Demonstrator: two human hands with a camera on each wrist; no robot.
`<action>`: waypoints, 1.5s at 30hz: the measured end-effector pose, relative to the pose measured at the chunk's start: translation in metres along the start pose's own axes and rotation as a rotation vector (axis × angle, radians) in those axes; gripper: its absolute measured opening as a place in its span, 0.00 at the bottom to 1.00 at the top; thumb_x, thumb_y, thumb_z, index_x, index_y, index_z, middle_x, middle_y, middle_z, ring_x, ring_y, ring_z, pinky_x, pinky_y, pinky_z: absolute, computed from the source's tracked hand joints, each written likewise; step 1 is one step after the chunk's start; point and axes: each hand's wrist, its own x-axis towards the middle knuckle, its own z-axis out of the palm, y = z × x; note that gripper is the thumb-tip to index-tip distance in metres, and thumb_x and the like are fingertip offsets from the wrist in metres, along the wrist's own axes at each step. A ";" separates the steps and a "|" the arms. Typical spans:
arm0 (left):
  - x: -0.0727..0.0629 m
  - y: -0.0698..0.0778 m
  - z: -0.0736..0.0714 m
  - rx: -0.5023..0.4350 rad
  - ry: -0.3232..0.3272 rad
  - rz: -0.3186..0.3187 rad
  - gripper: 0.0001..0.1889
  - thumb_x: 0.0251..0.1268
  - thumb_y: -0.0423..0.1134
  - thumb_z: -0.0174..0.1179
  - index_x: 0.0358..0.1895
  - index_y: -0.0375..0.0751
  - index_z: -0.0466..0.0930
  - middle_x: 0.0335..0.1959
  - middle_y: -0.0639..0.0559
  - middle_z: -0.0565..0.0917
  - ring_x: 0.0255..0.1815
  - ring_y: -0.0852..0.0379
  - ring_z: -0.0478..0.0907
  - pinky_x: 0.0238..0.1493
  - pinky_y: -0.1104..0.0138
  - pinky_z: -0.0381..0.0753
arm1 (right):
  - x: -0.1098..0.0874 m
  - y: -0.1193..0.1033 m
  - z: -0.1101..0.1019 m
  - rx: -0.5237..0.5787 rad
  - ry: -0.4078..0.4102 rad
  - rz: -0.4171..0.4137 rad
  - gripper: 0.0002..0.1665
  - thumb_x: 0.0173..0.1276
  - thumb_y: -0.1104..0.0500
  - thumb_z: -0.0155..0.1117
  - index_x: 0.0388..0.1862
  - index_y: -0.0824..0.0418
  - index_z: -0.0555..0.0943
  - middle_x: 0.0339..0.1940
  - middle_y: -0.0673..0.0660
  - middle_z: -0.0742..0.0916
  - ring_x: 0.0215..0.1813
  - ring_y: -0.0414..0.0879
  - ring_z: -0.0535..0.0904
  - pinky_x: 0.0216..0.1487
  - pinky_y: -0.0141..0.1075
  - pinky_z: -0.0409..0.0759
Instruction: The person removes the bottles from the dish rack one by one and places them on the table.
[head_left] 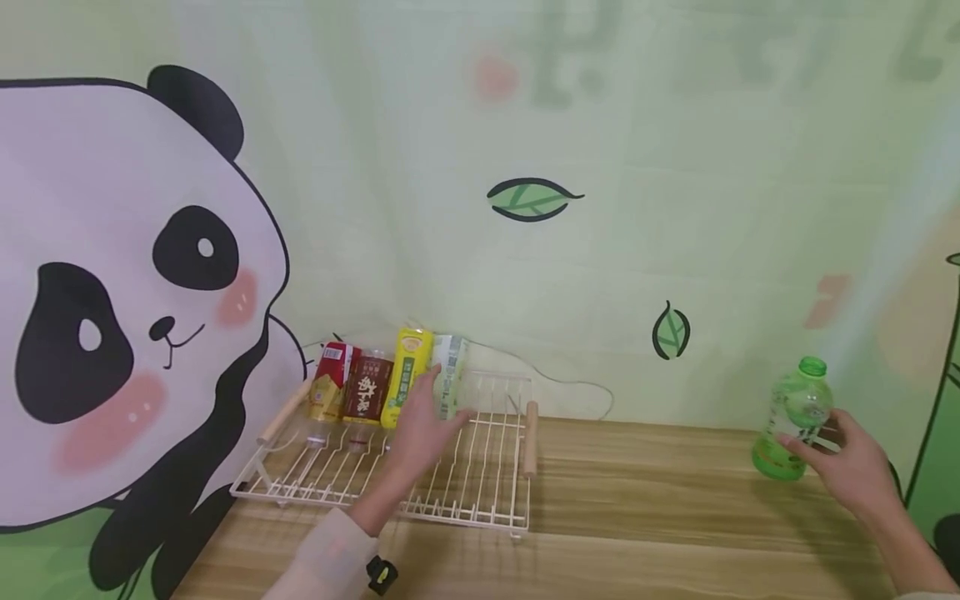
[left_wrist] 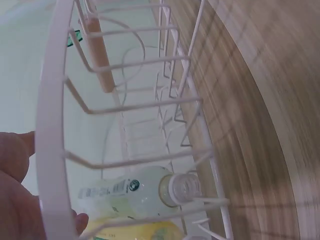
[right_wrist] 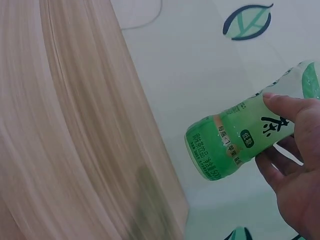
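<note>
My right hand grips a green plastic bottle round its side, thumb in front. In the right wrist view, its base hangs apart from the tabletop. My left hand reaches over a white wire rack, fingers extended and thumb spread, holding nothing. It is nearest a yellow-labelled bottle and a pale-labelled bottle; whether it touches them I cannot tell. To their left, a brown-labelled bottle and a red-and-gold-labelled bottle lean in the rack. The pale bottle's clear neck faces the rack's front.
Wooden handles flank the rack on the wood-grain table. A cloth backdrop with a panda print hangs behind. A thin cord runs along it. A small black object lies near the left sleeve.
</note>
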 end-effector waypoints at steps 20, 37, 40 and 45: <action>0.012 -0.018 0.007 0.034 -0.002 -0.046 0.53 0.65 0.48 0.76 0.83 0.31 0.53 0.81 0.33 0.62 0.66 0.36 0.75 0.66 0.45 0.80 | -0.007 0.048 0.005 -0.048 0.153 0.206 0.57 0.78 0.39 0.64 0.80 0.81 0.52 0.73 0.87 0.65 0.70 0.84 0.64 0.61 0.73 0.71; 0.011 -0.028 0.022 0.063 -0.012 -0.100 0.58 0.59 0.44 0.80 0.85 0.33 0.49 0.80 0.32 0.63 0.65 0.37 0.75 0.66 0.46 0.80 | -0.014 0.071 0.007 -0.131 0.096 0.178 0.54 0.80 0.40 0.61 0.78 0.82 0.53 0.70 0.89 0.66 0.67 0.85 0.64 0.61 0.78 0.65; 0.010 -0.030 0.023 0.096 -0.005 -0.078 0.59 0.58 0.44 0.81 0.85 0.33 0.49 0.81 0.32 0.61 0.69 0.36 0.73 0.68 0.45 0.79 | -0.013 0.073 0.006 -0.131 0.072 0.146 0.53 0.81 0.41 0.60 0.77 0.83 0.52 0.68 0.89 0.66 0.65 0.86 0.65 0.59 0.79 0.66; 0.010 -0.034 0.026 0.165 -0.007 -0.060 0.58 0.59 0.44 0.81 0.84 0.31 0.50 0.82 0.32 0.59 0.74 0.35 0.69 0.71 0.45 0.75 | -0.014 0.074 0.007 -0.153 0.045 0.135 0.53 0.81 0.43 0.61 0.76 0.85 0.51 0.66 0.90 0.66 0.62 0.86 0.67 0.57 0.79 0.68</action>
